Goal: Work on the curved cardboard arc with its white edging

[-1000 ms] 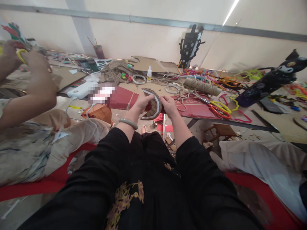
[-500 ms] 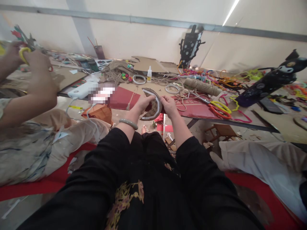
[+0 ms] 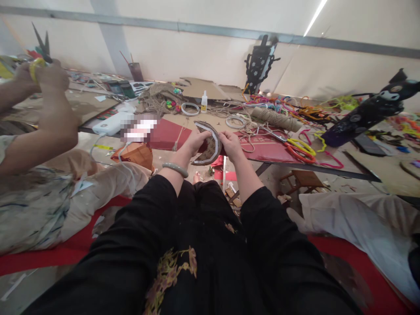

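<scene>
A curved cardboard piece [image 3: 207,155] with printed letters and a white strip along its outer curve is held up in front of the table edge. My left hand [image 3: 197,143], with a pale bangle at the wrist, is closed on its inner side. At the outer curve, the fingers of my right hand [image 3: 230,143] pinch the rim. What lies under the fingertips is hidden. Beyond the piece are a small white glue bottle [image 3: 204,103] and a white ring [image 3: 190,109]. Another ring [image 3: 235,122] lies among loose twine to the right.
Orange and yellow scissors [image 3: 300,148], a twine roll [image 3: 277,118] and colourful cords lie to the right. A black decorated bottle [image 3: 364,116] leans there. At left, a co-worker's hands [image 3: 49,78] hold yellow-handled scissors near a white power bank [image 3: 113,124]. A wooden stool [image 3: 303,180] stands below.
My hands and the cardboard piece have hardly moved. At the left, the co-worker's scissors have turned, and their blades now point up and stand apart.
</scene>
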Tool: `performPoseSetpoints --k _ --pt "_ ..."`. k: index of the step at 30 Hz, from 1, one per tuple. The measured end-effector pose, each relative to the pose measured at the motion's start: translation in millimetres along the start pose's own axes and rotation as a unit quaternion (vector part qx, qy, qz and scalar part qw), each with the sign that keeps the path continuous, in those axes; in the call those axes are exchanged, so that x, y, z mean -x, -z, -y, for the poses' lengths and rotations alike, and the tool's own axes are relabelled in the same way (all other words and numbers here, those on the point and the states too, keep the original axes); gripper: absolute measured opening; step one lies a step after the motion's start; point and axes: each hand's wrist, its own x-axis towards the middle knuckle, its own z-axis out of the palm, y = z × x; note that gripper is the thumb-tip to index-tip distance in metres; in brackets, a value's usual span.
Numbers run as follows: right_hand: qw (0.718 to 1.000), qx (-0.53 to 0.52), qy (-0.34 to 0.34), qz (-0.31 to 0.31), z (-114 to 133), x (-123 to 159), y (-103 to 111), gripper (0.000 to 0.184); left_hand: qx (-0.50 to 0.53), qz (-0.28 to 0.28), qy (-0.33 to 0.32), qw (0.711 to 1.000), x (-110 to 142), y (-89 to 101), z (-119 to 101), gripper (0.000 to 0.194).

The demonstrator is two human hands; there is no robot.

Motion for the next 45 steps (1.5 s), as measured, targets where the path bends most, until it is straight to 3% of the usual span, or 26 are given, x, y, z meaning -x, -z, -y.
performPoseSetpoints --k 14,23,34,45 --pt "1.000 -0.021 -0.004 -0.017 3 0 -1 0.039 -0.113 0.021 0.031 0.993 11 -8.9 -12 0.023" --pt "1.000 -0.022 0.015 -0.004 2 0 -2 0.038 -0.030 -0.059 0.029 0.997 5 -4.6 -6 0.020" --pt "1.000 -0.006 0.016 -0.007 3 1 0 0.033 -0.053 -0.026 0.029 0.998 7 -4.9 -8 0.021" --pt "1.000 -0.013 0.014 -0.006 5 1 -2 0.034 -0.046 -0.035 0.011 0.998 9 -9.3 -11 0.019"
